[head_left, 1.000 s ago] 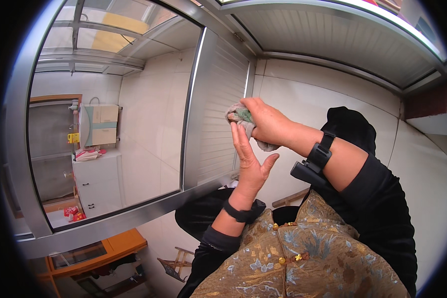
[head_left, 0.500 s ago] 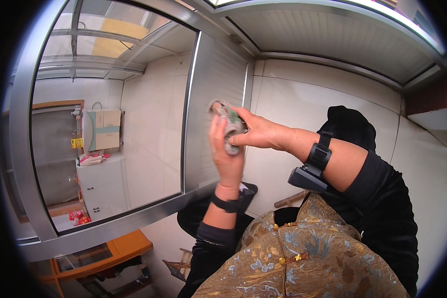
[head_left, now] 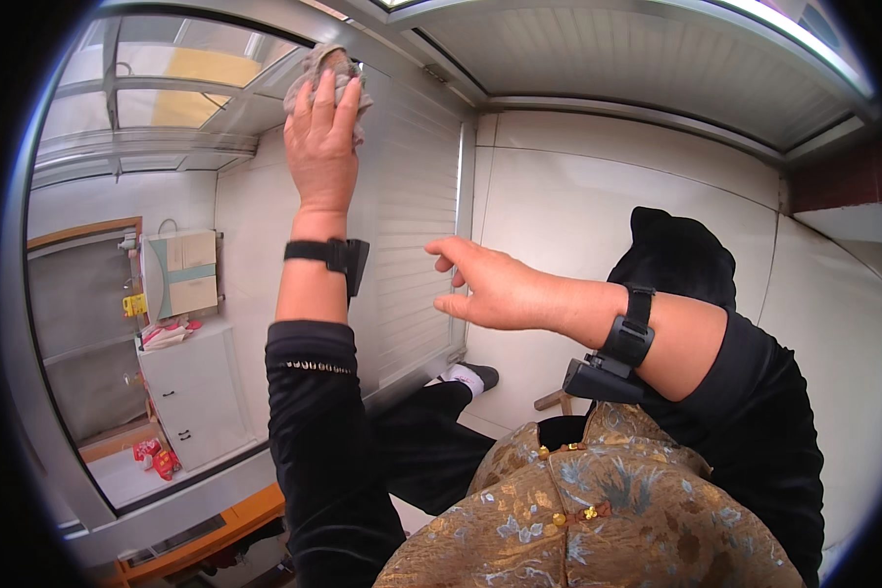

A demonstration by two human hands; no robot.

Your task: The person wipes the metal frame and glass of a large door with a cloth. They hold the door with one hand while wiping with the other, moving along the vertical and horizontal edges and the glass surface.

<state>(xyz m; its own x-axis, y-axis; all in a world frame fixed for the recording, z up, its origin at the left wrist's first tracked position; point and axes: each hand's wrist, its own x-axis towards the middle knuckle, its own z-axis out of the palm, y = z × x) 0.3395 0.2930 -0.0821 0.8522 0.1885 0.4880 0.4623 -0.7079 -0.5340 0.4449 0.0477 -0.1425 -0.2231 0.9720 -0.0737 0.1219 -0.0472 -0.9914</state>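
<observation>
One grey-brown cloth (head_left: 302, 94) is held bunched under the left hand (head_left: 320, 167), at the upper right corner of a glass pane (head_left: 240, 343); the fingers are slightly spread across it, and the thumb is hidden. The fingers of the right hand (head_left: 500, 286) are held loosely bent and apart from the thumb, in front of a ribbed panel (head_left: 426, 225).

The pane is edged by a metal frame (head_left: 370, 186). A second ribbed panel (head_left: 637, 76) is seen at the upper right, and pale tiles (head_left: 559, 176) are seen below it. Within the glass, one two-tone cupboard (head_left: 181, 274), one white cabinet (head_left: 201, 392) and one yellow object (head_left: 133, 305) are shown; whether they are mirrored or seen through it cannot be told.

Two wrist straps, one on the left arm (head_left: 309, 251) and one on the right arm (head_left: 640, 304), two black sleeves and one dark shoe (head_left: 482, 377) can be counted.
</observation>
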